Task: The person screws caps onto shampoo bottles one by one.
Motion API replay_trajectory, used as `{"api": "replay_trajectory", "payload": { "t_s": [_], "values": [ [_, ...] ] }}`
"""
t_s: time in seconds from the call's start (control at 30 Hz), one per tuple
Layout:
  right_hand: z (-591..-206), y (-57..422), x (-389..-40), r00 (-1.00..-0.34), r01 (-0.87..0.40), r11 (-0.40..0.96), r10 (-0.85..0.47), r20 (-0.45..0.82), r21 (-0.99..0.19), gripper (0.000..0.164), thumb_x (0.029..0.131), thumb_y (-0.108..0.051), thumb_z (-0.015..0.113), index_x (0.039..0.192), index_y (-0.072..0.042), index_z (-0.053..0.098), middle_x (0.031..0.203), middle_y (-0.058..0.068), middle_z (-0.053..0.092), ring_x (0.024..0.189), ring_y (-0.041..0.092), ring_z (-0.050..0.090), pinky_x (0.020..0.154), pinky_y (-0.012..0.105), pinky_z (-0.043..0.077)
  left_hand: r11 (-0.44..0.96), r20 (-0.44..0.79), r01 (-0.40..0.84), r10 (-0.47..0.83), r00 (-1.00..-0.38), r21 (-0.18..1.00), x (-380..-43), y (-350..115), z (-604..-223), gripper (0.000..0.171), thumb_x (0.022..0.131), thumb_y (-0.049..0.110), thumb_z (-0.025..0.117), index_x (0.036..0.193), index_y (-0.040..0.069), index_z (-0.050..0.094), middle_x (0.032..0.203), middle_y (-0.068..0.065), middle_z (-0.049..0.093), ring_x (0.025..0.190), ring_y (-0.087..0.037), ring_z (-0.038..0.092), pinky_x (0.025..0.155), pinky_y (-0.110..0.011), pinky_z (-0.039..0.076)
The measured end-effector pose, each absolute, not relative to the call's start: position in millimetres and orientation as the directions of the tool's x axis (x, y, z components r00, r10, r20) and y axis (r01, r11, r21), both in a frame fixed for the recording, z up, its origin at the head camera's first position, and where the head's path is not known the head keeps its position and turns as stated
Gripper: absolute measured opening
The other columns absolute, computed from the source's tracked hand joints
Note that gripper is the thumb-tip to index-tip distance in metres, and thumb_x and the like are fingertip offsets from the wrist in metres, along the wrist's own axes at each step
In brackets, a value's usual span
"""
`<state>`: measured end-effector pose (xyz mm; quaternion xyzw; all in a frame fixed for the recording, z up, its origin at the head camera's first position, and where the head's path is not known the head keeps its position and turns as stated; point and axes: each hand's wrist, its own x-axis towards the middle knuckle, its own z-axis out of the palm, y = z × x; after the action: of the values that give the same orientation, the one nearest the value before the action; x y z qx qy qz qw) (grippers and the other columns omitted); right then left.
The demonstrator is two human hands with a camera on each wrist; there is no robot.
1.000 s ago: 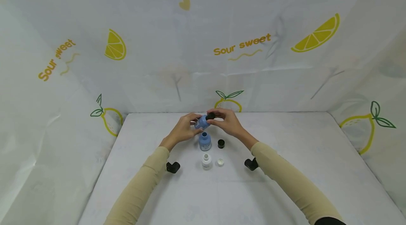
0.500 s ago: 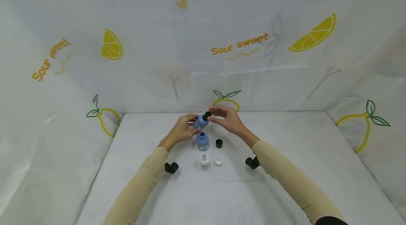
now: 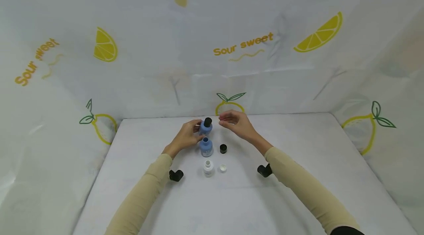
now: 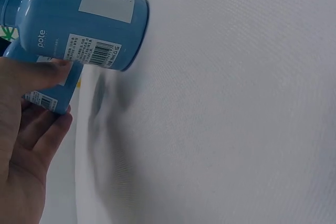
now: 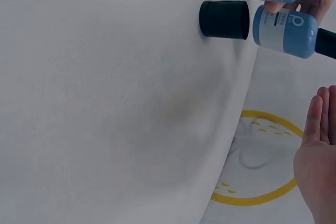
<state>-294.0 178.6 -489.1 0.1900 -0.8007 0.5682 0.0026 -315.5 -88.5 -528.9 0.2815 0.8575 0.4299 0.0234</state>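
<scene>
My left hand [image 3: 186, 135] grips a blue bottle [image 3: 205, 129] with a black cap [image 3: 207, 122] on its neck, tilted slightly. In the left wrist view its thumb and fingers [image 4: 50, 140] close round the lower part of that bottle. Just in front of it stands a second blue bottle [image 3: 206, 149], upright and uncapped, with a bare threaded neck. My right hand [image 3: 239, 124] hovers to the right of the capped bottle, fingers extended and holding nothing; the right wrist view shows these fingers [image 5: 313, 119] apart from the cap.
A loose black cap [image 3: 223, 148] lies right of the uncapped blue bottle. Nearer the front, an open white bottle [image 3: 208, 169] stands beside a white cap [image 3: 223, 168]. The white table [image 3: 238, 205] ends at a lemon-printed curtain [image 3: 139, 43].
My right hand has let go of the black cap on the bottle and drawn away from it. My left hand has lowered the bottle a little and turned it more upright.
</scene>
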Motion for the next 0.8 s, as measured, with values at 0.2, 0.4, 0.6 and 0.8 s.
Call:
{"api": "replay_trajectory", "payload": {
  "t_s": [0.2, 0.4, 0.6, 0.8],
  "values": [
    [-491, 181, -290, -0.931, -0.281, 0.259, -0.307, 0.197, -0.924, 0.029, 0.101, -0.004, 0.076, 0.127, 0.007, 0.070, 0.130, 0.032, 0.072, 0.120, 0.040, 0.073, 0.101, 0.015, 0.062, 0.455, 0.159, 0.406, 0.489, -0.858, 0.793, -320, -88, -537, 0.059, 0.087, -0.009, 0.080, 0.140, -0.016, 0.056, 0.138, -0.036, 0.066, 0.127, -0.048, 0.072, 0.112, -0.047, 0.063],
    [-494, 184, -288, -0.937, -0.259, 0.267, -0.303, 0.175, -0.928, 0.030, 0.101, -0.005, 0.076, 0.128, 0.007, 0.069, 0.132, 0.035, 0.070, 0.120, 0.039, 0.073, 0.102, 0.014, 0.061, 0.455, 0.110, 0.347, 0.469, -0.876, 0.820, -321, -90, -546, 0.056, 0.088, -0.007, 0.080, 0.137, -0.012, 0.056, 0.139, -0.035, 0.065, 0.127, -0.049, 0.072, 0.113, -0.049, 0.062],
    [-497, 191, -287, -0.939, -0.255, 0.271, -0.300, 0.170, -0.928, 0.031, 0.101, -0.005, 0.076, 0.129, 0.007, 0.070, 0.132, 0.032, 0.072, 0.122, 0.043, 0.072, 0.103, 0.016, 0.062, 0.452, 0.124, 0.362, 0.475, -0.871, 0.816, -321, -89, -549, 0.055, 0.087, -0.007, 0.080, 0.137, -0.012, 0.056, 0.137, -0.033, 0.068, 0.130, -0.046, 0.070, 0.116, -0.049, 0.060],
    [-500, 198, -285, -0.940, -0.252, 0.260, -0.293, 0.173, -0.932, 0.030, 0.101, -0.004, 0.076, 0.128, 0.007, 0.070, 0.130, 0.030, 0.073, 0.121, 0.043, 0.072, 0.101, 0.013, 0.061, 0.450, 0.136, 0.380, 0.485, -0.864, 0.808, -322, -84, -550, 0.056, 0.088, -0.009, 0.079, 0.139, -0.013, 0.057, 0.138, -0.032, 0.068, 0.134, -0.045, 0.067, 0.118, -0.048, 0.059]
  ]
}}
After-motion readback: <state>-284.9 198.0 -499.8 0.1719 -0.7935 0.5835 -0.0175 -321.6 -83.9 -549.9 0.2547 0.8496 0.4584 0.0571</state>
